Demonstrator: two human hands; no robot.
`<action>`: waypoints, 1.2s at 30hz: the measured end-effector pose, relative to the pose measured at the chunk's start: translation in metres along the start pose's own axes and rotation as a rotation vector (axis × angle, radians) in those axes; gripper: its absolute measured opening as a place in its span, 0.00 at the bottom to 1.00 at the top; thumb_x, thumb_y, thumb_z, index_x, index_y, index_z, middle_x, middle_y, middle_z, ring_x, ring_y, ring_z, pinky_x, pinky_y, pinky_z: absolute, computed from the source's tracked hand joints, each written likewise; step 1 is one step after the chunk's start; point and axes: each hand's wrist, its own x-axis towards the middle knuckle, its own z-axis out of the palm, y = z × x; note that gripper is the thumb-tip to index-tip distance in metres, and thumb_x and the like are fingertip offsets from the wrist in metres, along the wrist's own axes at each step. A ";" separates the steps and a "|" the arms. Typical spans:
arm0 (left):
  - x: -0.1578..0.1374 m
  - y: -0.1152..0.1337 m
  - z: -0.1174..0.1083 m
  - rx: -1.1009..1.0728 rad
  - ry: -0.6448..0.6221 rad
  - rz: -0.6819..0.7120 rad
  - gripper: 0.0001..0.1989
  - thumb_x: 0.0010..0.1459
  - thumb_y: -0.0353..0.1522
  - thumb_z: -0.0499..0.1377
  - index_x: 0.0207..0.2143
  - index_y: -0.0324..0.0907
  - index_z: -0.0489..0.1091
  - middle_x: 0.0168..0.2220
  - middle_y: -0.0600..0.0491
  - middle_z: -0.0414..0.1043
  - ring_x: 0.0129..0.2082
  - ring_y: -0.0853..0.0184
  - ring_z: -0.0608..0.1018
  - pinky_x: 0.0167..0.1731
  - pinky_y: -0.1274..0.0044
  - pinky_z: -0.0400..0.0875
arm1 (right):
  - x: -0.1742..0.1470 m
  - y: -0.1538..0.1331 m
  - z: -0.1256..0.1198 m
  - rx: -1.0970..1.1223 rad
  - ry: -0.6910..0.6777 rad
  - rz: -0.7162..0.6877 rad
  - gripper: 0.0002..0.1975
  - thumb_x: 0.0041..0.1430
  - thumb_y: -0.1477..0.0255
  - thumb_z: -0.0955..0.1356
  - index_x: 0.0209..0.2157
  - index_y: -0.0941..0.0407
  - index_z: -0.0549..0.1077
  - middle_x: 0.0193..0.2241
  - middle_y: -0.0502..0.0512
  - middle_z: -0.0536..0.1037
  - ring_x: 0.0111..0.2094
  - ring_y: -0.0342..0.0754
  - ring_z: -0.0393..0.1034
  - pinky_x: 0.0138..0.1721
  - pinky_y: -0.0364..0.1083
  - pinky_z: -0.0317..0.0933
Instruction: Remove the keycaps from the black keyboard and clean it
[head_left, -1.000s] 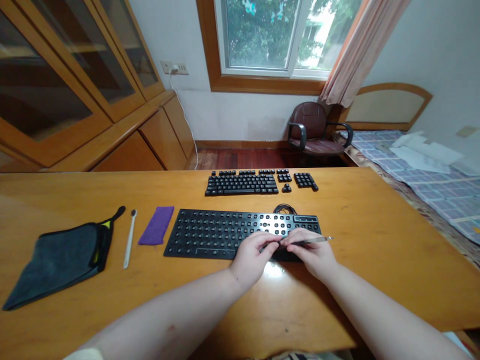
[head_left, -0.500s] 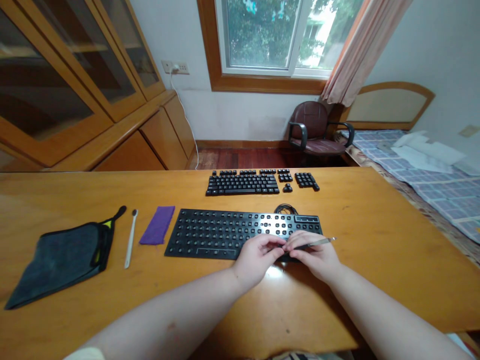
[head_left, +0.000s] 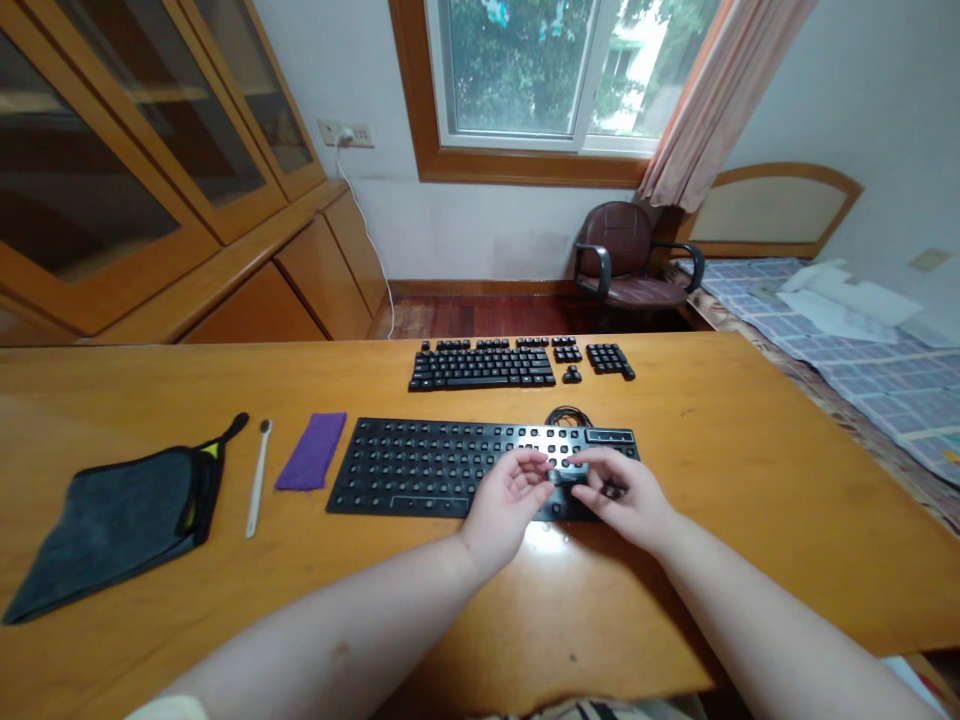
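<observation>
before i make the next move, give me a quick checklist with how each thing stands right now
1. Keyboard lying on the desk: ok.
2. Loose keys set out in groups beyond the keyboard: ok.
3. Hands apart: ok, a gap shows between the fingertips of the left hand and the right hand, both over the right part of the keyboard.
4. Anything held in either hand: cannot tell, the curled fingers hide too much.
5. Toothbrush and purple cloth uncovered, left of the keyboard: ok.
6. Cable clear of the hands: ok, bunched behind the keyboard's far edge.
</observation>
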 end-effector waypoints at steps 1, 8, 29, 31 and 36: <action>-0.001 0.000 0.000 -0.002 -0.008 0.003 0.15 0.46 0.26 0.62 0.38 0.40 0.65 0.37 0.51 0.71 0.40 0.69 0.74 0.46 0.72 0.69 | 0.001 -0.001 0.000 -0.036 -0.043 -0.026 0.12 0.55 0.67 0.68 0.42 0.54 0.71 0.17 0.45 0.65 0.18 0.40 0.60 0.21 0.40 0.56; -0.006 -0.002 0.000 0.124 -0.115 0.055 0.14 0.48 0.26 0.61 0.39 0.40 0.66 0.38 0.51 0.70 0.41 0.68 0.74 0.46 0.72 0.69 | 0.004 -0.002 -0.001 -0.239 -0.132 -0.242 0.09 0.55 0.68 0.68 0.39 0.54 0.73 0.20 0.48 0.73 0.19 0.40 0.65 0.24 0.40 0.58; -0.013 0.003 -0.003 0.451 -0.113 0.140 0.13 0.52 0.26 0.58 0.42 0.41 0.67 0.38 0.50 0.73 0.34 0.69 0.75 0.39 0.74 0.70 | 0.125 0.095 -0.080 -0.710 -0.001 0.369 0.12 0.49 0.65 0.67 0.37 0.52 0.75 0.32 0.54 0.78 0.31 0.49 0.70 0.28 0.42 0.57; -0.014 0.003 -0.002 0.460 -0.121 0.131 0.13 0.52 0.26 0.58 0.42 0.41 0.67 0.38 0.50 0.73 0.33 0.69 0.75 0.38 0.75 0.70 | 0.124 0.099 -0.075 -0.702 -0.012 0.388 0.12 0.50 0.63 0.67 0.37 0.51 0.75 0.33 0.53 0.78 0.32 0.49 0.70 0.29 0.42 0.57; -0.013 0.002 -0.003 0.473 -0.119 0.113 0.12 0.52 0.26 0.58 0.41 0.41 0.67 0.37 0.50 0.73 0.34 0.69 0.75 0.39 0.75 0.70 | 0.127 0.102 -0.071 -0.751 -0.074 0.384 0.14 0.51 0.63 0.66 0.39 0.52 0.74 0.34 0.55 0.78 0.34 0.50 0.70 0.29 0.42 0.57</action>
